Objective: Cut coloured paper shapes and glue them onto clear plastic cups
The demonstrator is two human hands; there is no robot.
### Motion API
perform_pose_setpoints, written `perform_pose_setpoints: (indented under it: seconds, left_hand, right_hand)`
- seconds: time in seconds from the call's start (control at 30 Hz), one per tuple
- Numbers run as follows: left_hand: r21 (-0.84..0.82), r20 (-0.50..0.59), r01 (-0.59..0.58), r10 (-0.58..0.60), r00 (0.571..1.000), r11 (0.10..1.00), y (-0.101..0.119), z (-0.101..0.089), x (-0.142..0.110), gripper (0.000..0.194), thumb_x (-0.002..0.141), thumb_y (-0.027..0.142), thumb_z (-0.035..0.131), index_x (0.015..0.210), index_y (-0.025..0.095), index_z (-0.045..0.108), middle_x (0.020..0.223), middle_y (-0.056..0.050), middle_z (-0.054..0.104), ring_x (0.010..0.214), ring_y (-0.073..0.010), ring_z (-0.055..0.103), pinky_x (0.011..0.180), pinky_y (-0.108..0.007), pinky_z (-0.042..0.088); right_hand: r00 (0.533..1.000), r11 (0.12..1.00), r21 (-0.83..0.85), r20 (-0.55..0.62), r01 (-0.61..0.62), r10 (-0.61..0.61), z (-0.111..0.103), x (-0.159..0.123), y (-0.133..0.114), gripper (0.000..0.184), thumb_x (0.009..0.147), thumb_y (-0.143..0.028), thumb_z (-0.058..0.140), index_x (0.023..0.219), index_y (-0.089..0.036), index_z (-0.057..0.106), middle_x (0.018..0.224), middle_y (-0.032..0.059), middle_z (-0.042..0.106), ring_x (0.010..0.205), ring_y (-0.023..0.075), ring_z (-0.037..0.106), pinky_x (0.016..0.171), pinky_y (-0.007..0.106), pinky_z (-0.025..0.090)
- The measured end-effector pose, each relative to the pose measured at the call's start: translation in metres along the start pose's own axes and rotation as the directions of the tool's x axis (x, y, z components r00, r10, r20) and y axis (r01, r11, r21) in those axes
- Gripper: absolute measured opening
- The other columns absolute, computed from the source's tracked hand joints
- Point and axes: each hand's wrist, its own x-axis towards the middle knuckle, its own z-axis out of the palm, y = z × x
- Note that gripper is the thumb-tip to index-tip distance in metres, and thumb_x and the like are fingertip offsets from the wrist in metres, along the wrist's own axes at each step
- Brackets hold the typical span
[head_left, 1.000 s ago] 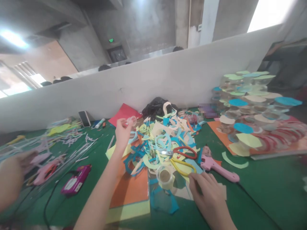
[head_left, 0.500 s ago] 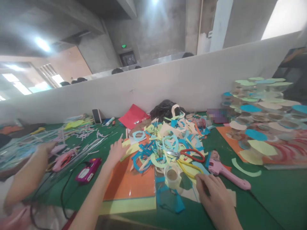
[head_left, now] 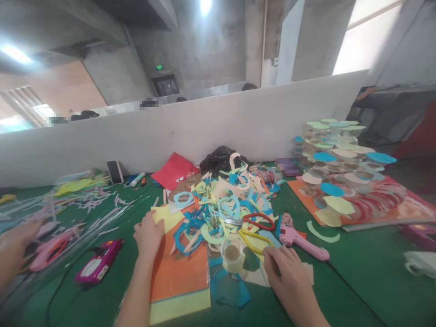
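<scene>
My left hand [head_left: 150, 234] is at the left edge of a stack of orange sheets [head_left: 180, 274], its fingers closed at the corner of a yellow paper piece [head_left: 168, 219]. My right hand [head_left: 288, 272] rests on the table with fingers curled; whatever they hold, if anything, is hidden. Just beyond its fingertips lie scissors [head_left: 260, 221] with one red and one yellow handle. A clear plastic cup [head_left: 232, 252] stands left of that hand, among blue scraps [head_left: 231, 288]. Behind it spreads a heap of coloured paper cuttings [head_left: 221, 204].
A pink glue gun [head_left: 303, 240] with a cord lies at the right. Paper-topped cups [head_left: 335, 177] are stacked beyond it. At the left are another person's hand [head_left: 20, 236], a second pink glue gun [head_left: 56, 245], a magenta box [head_left: 100, 261] and thin strips [head_left: 102, 195].
The camera has turned right. My left hand has drawn back and left, closing on the yellow paper, which has shifted slightly left. My right hand stays by the scissors.
</scene>
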Motion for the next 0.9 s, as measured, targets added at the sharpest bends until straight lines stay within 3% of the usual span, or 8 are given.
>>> perform_pose_setpoints:
  seconds: [0.1,0.2,0.33,0.47,0.6,0.7,0.77,0.9]
  left_hand:
    - [-0.139,-0.092,0.020,-0.033,0.995,0.990,-0.002,-0.002,0.004,0.050,0.088,0.037,0.046,0.133,0.016,0.045,0.112,-0.016,0.065,0.107,-0.0367,0.052,0.089,-0.049,0.042]
    - [-0.269,-0.207,-0.043,-0.014,0.978,0.962,-0.002,-0.005,0.003,0.053,0.087,0.038,0.050,0.133,0.013,0.044,0.100,-0.013,0.065,0.099,-0.0318,0.054,0.085,-0.042,0.044]
    - [-0.251,-0.284,-0.058,-0.016,0.959,0.966,-0.003,-0.009,-0.004,0.034,0.088,0.042,0.046,0.108,0.018,0.059,0.087,-0.010,0.060,0.092,-0.0304,0.054,0.077,-0.038,0.043]
    - [-0.236,-0.339,-0.047,-0.037,0.940,0.970,-0.010,-0.008,-0.005,0.026,0.088,0.041,0.045,0.094,0.020,0.059,0.078,-0.008,0.058,0.086,-0.0293,0.054,0.078,-0.039,0.043]
    - [-0.197,-0.527,-0.204,0.072,0.847,0.959,-0.014,-0.007,0.000,0.027,0.088,0.040,0.044,0.083,0.017,0.058,0.092,-0.013,0.063,0.100,-0.0298,0.055,0.098,-0.048,0.036]
    - [-0.372,-0.589,-0.167,-0.094,0.802,0.913,-0.004,-0.015,-0.004,0.030,0.089,0.043,0.044,0.090,0.016,0.059,0.091,-0.011,0.063,0.094,-0.0268,0.057,0.094,-0.045,0.042]
    - [-0.532,-0.543,-0.110,-0.238,0.805,0.840,0.011,-0.025,-0.010,0.033,0.088,0.045,0.046,0.099,0.017,0.059,0.089,-0.007,0.062,0.085,-0.0231,0.057,0.085,-0.040,0.047]
    - [-0.728,-0.366,-0.162,-0.178,0.914,0.666,0.056,-0.038,-0.019,0.037,0.085,0.046,0.054,0.108,0.018,0.058,0.099,-0.006,0.064,0.086,-0.0193,0.061,0.080,-0.033,0.050]
  right_hand:
    - [1.000,1.000,-0.004,0.001,0.012,-0.012,-0.001,0.001,-0.001,0.011,0.097,-0.013,0.046,0.090,-0.018,0.053,0.068,0.0007,0.055,0.063,0.0174,0.047,0.066,0.031,0.033]
    - [1.000,1.000,0.005,-0.005,0.010,-0.010,-0.004,0.003,-0.002,0.013,0.097,-0.013,0.047,0.088,-0.019,0.053,0.068,0.0007,0.056,0.063,0.0171,0.048,0.065,0.031,0.033]
    - [1.000,1.000,0.014,-0.005,-0.010,0.010,-0.006,0.004,-0.001,0.015,0.098,-0.016,0.046,0.086,-0.019,0.054,0.067,0.0004,0.054,0.063,0.0167,0.049,0.064,0.030,0.033]
    - [1.000,0.999,0.029,-0.018,-0.019,0.019,-0.004,0.002,0.001,0.013,0.097,-0.017,0.047,0.088,-0.019,0.055,0.070,0.0012,0.057,0.065,0.0169,0.053,0.066,0.030,0.036]
    - [0.999,0.999,0.029,-0.028,-0.036,0.036,-0.001,-0.003,0.003,0.013,0.097,-0.018,0.048,0.086,-0.019,0.055,0.070,0.0009,0.058,0.066,0.0170,0.054,0.067,0.031,0.038]
    - [0.996,0.997,0.038,-0.062,-0.064,0.066,-0.006,0.003,0.005,0.013,0.097,-0.020,0.047,0.087,-0.020,0.056,0.071,0.0013,0.060,0.067,0.0174,0.055,0.066,0.031,0.040]
    - [0.992,0.997,0.027,-0.096,-0.076,0.078,-0.013,0.017,0.010,0.012,0.097,-0.020,0.047,0.091,-0.020,0.056,0.074,0.0020,0.061,0.069,0.0180,0.056,0.066,0.031,0.042]
    - [0.998,0.998,-0.043,-0.050,0.036,-0.038,-0.022,0.074,0.021,0.015,0.097,-0.020,0.047,0.108,-0.021,0.058,0.091,0.0060,0.065,0.084,0.0219,0.058,0.076,0.037,0.046]
